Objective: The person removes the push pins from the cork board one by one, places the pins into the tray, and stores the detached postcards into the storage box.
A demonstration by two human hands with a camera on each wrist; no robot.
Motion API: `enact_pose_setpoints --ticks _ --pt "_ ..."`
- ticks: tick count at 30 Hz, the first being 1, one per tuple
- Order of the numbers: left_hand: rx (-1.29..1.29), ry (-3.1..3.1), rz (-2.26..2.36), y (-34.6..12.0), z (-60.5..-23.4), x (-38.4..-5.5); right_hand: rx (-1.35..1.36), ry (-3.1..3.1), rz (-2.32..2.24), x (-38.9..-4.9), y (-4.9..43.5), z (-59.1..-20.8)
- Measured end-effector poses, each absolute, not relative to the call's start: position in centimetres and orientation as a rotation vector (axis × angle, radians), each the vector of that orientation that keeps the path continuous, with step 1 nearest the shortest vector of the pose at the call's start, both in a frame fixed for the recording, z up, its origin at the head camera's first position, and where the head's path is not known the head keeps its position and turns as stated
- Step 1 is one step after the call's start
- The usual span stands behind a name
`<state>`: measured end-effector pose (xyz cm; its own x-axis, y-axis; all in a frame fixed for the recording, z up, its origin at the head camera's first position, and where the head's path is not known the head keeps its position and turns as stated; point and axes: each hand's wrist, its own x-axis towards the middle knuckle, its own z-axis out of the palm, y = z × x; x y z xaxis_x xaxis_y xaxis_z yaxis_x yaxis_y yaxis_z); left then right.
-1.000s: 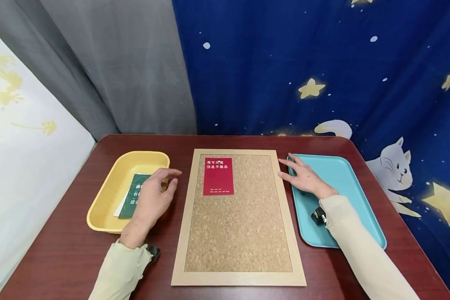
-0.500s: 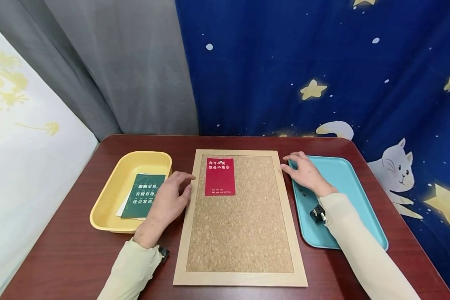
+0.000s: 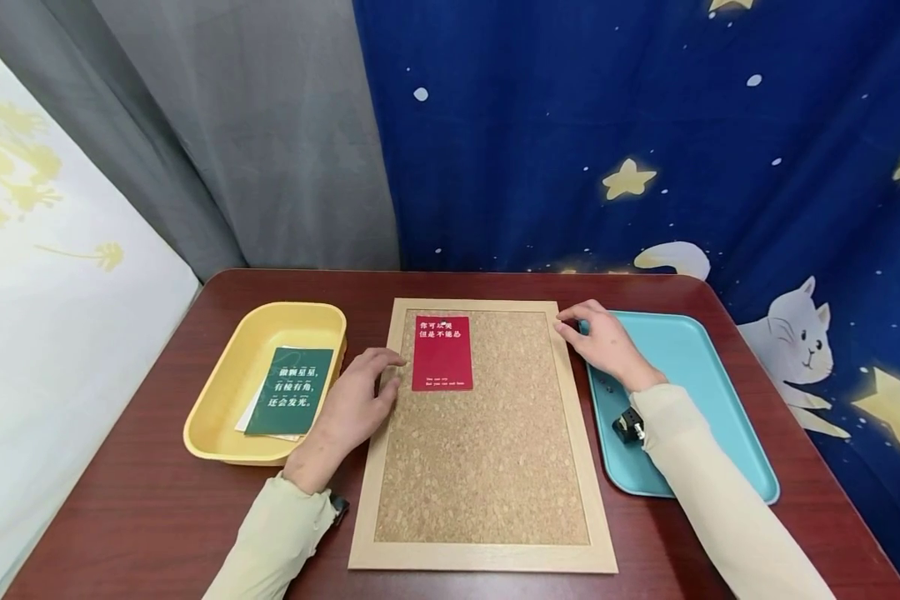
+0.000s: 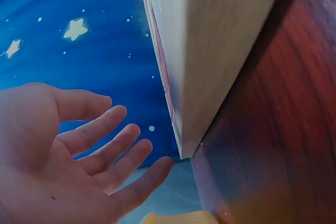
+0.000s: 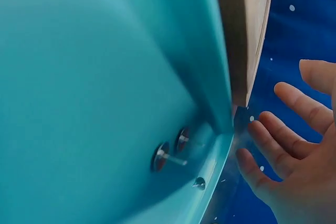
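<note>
A cork board in a pale wooden frame lies mid-table, with a red card fixed near its upper left by a small tack. Over the frame's left side hovers my left hand; its fingers are relaxed and hold nothing, as the left wrist view confirms. My right hand is at the frame's upper right edge, fingers loosely bent and apart in the right wrist view, nothing between them. Below it, the blue tray holds a few thumbtacks, lying with points up.
To the left stands a yellow basin with a green card on top of a white one. The dark red table ends at a grey curtain and a blue starry curtain.
My left hand has moved right, from the yellow basin's edge to above the board's left frame, uncovering the green card. The right hand shifted slightly, its fingers drawing closer together.
</note>
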<state>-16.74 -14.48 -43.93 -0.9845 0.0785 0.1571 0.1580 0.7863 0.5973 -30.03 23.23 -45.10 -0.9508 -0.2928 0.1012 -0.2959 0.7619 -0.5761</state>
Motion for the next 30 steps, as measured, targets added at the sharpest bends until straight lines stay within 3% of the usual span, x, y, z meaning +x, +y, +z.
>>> enact_pose_setpoints --ticks 30 --pt "-0.354 -3.023 -0.843 -13.6 -45.6 -17.5 0.519 -2.918 0.989 -30.3 20.8 -45.1"
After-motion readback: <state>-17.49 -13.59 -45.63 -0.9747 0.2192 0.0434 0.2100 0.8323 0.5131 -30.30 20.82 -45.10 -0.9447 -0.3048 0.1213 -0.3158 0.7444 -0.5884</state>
